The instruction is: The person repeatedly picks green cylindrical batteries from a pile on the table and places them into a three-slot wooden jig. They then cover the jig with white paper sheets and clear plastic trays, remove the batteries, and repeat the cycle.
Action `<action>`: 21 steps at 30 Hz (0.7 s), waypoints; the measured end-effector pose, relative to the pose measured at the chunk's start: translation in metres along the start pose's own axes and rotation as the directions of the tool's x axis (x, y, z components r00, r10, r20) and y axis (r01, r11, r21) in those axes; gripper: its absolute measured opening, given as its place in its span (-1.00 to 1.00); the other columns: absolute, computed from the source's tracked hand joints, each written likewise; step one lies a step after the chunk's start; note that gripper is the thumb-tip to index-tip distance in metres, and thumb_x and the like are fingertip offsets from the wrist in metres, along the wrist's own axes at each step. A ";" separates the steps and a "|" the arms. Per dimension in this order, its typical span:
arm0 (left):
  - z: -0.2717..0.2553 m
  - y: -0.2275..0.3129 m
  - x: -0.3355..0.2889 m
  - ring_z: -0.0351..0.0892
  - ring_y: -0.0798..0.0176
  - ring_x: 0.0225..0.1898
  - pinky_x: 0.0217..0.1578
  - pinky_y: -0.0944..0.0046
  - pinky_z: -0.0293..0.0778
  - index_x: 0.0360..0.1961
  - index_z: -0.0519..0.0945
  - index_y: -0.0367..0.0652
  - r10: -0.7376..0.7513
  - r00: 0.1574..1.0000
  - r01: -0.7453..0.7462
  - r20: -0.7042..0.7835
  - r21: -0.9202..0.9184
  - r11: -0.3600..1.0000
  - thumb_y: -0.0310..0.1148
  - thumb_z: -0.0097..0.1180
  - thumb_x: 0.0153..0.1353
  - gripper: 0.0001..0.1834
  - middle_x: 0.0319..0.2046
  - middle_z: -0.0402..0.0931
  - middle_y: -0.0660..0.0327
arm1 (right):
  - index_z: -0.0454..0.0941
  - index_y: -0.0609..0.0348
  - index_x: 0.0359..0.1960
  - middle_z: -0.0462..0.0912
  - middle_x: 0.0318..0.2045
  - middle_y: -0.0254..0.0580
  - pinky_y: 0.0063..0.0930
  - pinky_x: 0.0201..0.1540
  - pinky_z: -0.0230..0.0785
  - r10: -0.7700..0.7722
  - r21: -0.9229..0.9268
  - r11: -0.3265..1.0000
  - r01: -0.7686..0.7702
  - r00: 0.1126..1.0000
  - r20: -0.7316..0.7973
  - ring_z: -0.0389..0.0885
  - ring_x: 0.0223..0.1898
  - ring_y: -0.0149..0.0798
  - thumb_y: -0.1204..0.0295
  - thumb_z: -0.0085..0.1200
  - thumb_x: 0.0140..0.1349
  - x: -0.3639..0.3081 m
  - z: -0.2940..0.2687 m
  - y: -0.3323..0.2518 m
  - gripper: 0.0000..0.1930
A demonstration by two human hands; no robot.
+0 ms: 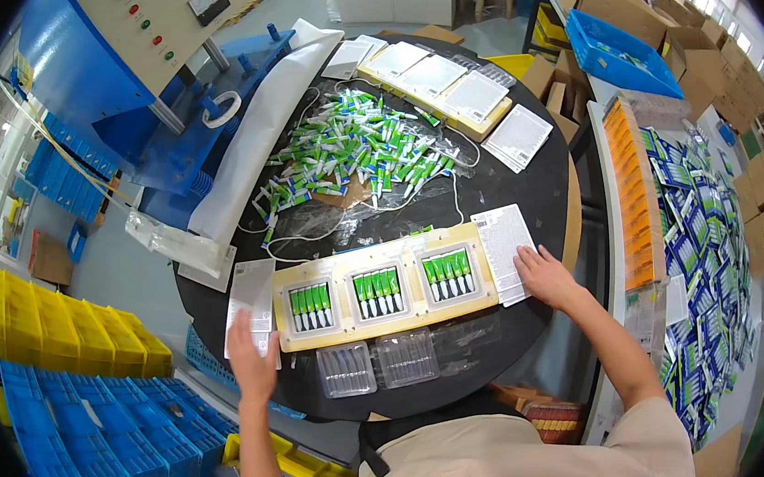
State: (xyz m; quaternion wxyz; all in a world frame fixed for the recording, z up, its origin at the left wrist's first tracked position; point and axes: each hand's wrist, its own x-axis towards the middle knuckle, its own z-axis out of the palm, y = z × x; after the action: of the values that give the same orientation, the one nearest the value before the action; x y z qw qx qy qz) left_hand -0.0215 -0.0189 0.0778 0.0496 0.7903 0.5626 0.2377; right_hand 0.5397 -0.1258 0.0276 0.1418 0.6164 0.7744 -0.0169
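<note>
My left hand [253, 359] lies with fingers stretched out at the near edge of the white printed cards [252, 292]. On the other side, my right hand [546, 278] rests its spread fingers on the right edge of another stack of white cards [500, 236]. Between the hands sits a cream-coloured frame [345, 336] with three square openings. Each opening holds a clear plastic tray with a row of small green-and-white tubes [377, 292]. Two clear blister trays [346, 371] lie just in front of the frame.
Behind the frame lies a heap of green-and-white tubes [345, 145] on the black round table [521, 345]. A second frame [473, 129] topped with white cards stands beyond. A blue press machine [119, 89] is at left, above blue bins [97, 431]. Packaged tubes [695, 245] cover the right-hand table.
</note>
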 end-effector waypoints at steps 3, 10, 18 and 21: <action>0.039 0.060 0.004 0.49 -0.10 0.25 0.29 -0.03 0.37 0.22 0.53 -0.25 0.251 0.961 -0.229 0.116 -0.179 0.957 -0.39 0.24 0.28 -0.52 0.15 0.56 -0.06 | 0.51 0.26 0.23 0.54 0.25 0.04 -0.10 0.36 0.32 0.074 0.191 0.981 -0.018 0.955 -0.287 0.49 0.30 0.05 0.48 0.12 0.23 0.000 -0.025 -0.020 -0.51; 0.136 0.162 0.052 0.40 0.08 0.36 0.38 0.02 0.32 0.28 0.52 -0.23 0.811 0.540 -0.809 0.226 -0.129 0.574 -0.39 0.13 0.21 -0.44 0.29 0.46 0.11 | 0.50 -0.02 0.31 0.41 0.39 -0.09 0.01 0.47 0.14 0.124 0.348 0.935 0.065 0.860 -0.494 0.33 0.43 0.04 0.36 0.13 0.36 0.059 -0.035 -0.113 -0.53; 0.161 0.160 0.074 0.35 0.12 0.37 0.44 0.03 0.24 0.22 0.56 -0.23 0.882 0.322 -0.924 0.344 -0.090 0.372 -0.32 0.12 0.22 -0.48 0.25 0.45 0.15 | 0.47 -0.10 0.35 0.39 0.42 -0.19 0.11 0.51 0.03 0.154 0.385 0.923 0.017 0.899 -0.409 0.26 0.48 -0.02 0.29 0.06 0.43 0.063 -0.011 -0.122 -0.54; 0.162 0.158 0.075 0.44 0.12 0.29 0.38 0.04 0.32 0.16 0.59 -0.25 0.890 0.302 -0.928 0.342 -0.106 0.356 -0.33 0.11 0.22 -0.52 0.19 0.50 0.15 | 0.46 -0.10 0.36 0.40 0.42 -0.19 0.10 0.52 0.02 0.157 0.393 0.919 0.021 0.897 -0.414 0.27 0.47 -0.01 0.29 0.06 0.43 0.064 -0.011 -0.122 -0.54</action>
State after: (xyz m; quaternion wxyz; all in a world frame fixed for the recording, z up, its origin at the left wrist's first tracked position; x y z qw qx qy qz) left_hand 0.2046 0.0234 0.0134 -0.0406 0.9978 0.0112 0.0509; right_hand 0.4073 -0.0922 0.0041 -0.1601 0.6474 0.7447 -0.0259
